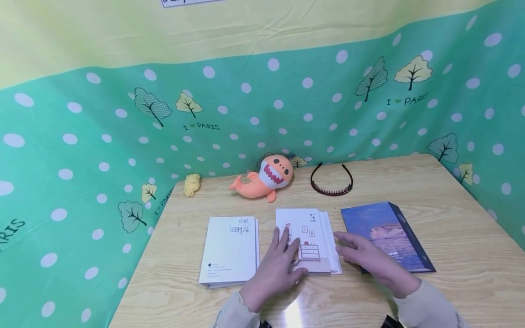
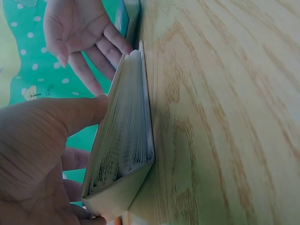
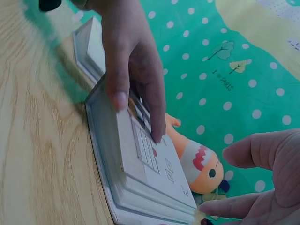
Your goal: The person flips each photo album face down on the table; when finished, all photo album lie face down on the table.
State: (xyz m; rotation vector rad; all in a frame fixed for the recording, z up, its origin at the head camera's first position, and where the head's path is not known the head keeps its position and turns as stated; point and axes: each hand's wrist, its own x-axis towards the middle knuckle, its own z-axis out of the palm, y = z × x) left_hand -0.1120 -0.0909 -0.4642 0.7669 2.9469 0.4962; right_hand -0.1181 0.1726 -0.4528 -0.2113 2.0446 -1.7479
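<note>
Though mostly white, a thick, sparsely illustrated middle album

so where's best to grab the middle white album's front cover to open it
Probably the front cover by its right edge, from the right, near the right hand: the spine is on the left, and the lower layers step out beyond that edge, leaving it exposed. The left hand rests on the cover, so it should lift first.
</note>
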